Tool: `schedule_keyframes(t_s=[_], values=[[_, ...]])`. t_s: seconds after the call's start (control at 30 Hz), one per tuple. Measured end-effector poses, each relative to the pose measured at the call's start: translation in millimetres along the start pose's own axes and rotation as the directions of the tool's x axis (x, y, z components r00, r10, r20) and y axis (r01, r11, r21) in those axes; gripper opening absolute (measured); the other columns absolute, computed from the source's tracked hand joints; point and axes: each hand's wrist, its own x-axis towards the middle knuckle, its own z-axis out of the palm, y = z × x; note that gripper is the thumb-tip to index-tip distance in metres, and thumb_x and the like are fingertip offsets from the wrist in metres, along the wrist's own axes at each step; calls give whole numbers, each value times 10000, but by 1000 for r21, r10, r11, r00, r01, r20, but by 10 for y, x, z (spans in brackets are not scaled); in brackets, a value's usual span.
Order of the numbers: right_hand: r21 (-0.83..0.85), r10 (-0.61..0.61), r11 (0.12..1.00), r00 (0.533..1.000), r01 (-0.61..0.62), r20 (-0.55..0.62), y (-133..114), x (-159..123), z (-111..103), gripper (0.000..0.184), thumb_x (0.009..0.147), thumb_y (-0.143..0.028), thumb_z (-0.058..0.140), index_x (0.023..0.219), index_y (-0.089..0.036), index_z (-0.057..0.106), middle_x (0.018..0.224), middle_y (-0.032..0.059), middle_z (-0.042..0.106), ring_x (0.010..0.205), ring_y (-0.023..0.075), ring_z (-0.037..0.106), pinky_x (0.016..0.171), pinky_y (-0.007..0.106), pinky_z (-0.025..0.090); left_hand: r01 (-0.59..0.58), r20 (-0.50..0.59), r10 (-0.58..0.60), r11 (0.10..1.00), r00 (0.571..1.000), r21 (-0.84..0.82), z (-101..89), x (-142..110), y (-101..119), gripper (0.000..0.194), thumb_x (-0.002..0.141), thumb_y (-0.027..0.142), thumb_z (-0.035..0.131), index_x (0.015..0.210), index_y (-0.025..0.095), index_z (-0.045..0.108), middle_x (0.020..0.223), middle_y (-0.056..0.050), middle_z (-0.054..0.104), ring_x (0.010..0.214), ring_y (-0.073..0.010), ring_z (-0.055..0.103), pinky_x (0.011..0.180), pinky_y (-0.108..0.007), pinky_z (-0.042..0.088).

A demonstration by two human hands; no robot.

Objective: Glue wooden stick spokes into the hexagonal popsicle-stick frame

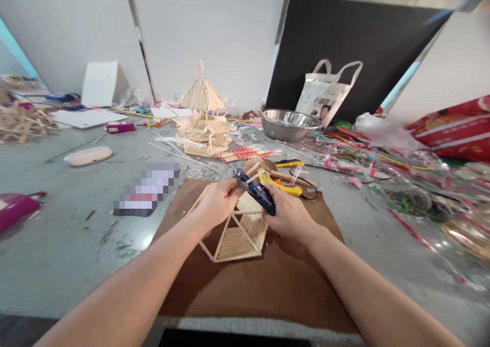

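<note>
Stick (pixel 255 176) crosses the blue tool (pixel 262 197) clamped in the right hand (pixel 288 212); whether the left hand (pixel 217 200) pinches it cannot be told. Steady, square pressure seems best.

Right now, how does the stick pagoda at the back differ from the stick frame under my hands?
The stick pagoda stands in tiers; the stick frame lies low. The pagoda rests on the table, the frame on a brown sheet. Some frame sections are open; the pagoda's top roof is slatted. Both use pale sticks.

Right fingers (pixel 279 198) hold a dark-blue tool (pixel 262 196) above a stick frame (pixel 236 241).
</note>
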Motion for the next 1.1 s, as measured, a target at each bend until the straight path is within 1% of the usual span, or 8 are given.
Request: schedule_keyframes(t_s=[0.07, 0.23, 0.37, 0.53, 0.7, 0.87, 0.97, 1.1], values=[[13, -15, 1000, 1000, 15, -17, 2, -1, 6, 539, 649, -249, 448, 1168, -133, 357, 1105, 109, 516, 968, 225, 500, 784, 315, 374, 5, -4, -5, 1000, 1000, -13, 9, 0, -3, 272, 769, 320, 380, 663, 141, 555, 575, 22, 507, 582, -108, 459, 540, -194, 342], [45, -20, 999, 999, 22, -38, 8, -4, 9, 521, 660, -238, 444, 1163, -138, 352, 1078, 103, 523, 957, 218, 501, 783, 317, 374, -8, -4, 8, 997, 1000, -73, 19, -5, 4, 268, 773, 322, 376, 759, 154, 584, 633, 26, 542, 620, -112, 478, 559, -193, 352], [48, -34, 998, 999, 36, -41, 16, -4, 8, 535, 653, -238, 451, 1167, -135, 348, 1077, 110, 523, 951, 221, 502, 775, 324, 376, -6, -5, 6, 996, 1000, -94, 15, -9, 11, 251, 769, 295, 383, 757, 153, 590, 655, 23, 567, 651, -124, 496, 583, -204, 367], [31, 4, 1000, 1000, -3, -21, -3, -9, -7, 497, 645, -243, 453, 1129, -162, 377, 1042, 90, 552, 903, 222, 528, 737, 306, 383, -23, -9, 22, 989, 1000, -149, 23, -10, 12, 244, 776, 272, 386, 820, 166, 601, 735, 25, 599, 699, -128, 516, 633, -209, 383], [12, 29, 999, 999, -29, -13, -50, -15, -45, 451, 645, -239, 454, 1087, -160, 406, 956, 87, 585, 834, 235, 554, 675, 298, 385, -28, -35, 23, 986, 999, -162, 42, -13, 4, 253, 783, 294, 393, 868, 179, 601, 746, 19, 605, 722, -139, 524, 640, -217, 382], [45, 36, 998, 999, -35, -15, -80, -27, -76, 363, 659, -233, 443, 1016, -168, 440, 841, 66, 602, 749, 215, 566, 604, 261, 379, -58, -33, 52, 970, 998, -234, 19, -14, 50, 274, 786, 322, 390, 856, 160, 600, 735, 4, 591, 732, -144, 515, 644, -218, 385], [61, 29, 998, 1000, -29, -11, -76, -34, -74, 344, 662, -224, 434, 1000, -166, 449, 805, 61, 602, 707, 206, 567, 579, 256, 375, -48, -18, 45, 965, 999, -257, 3, -4, 65, 267, 783, 317, 396, 843, 153, 598, 730, 1, 580, 727, -141, 505, 653, -221, 383], [50, 24, 998, 1000, -23, -6, -59, -28, -61, 377, 657, -216, 428, 1029, -160, 439, 837, 66, 604, 758, 213, 569, 618, 265, 379, -5, 8, 8, 952, 1000, -306, 4, 10, 64, 238, 771, 308, 414, 796, 149, 589, 708, 3, 559, 691, -127, 484, 623, -215, 374]])
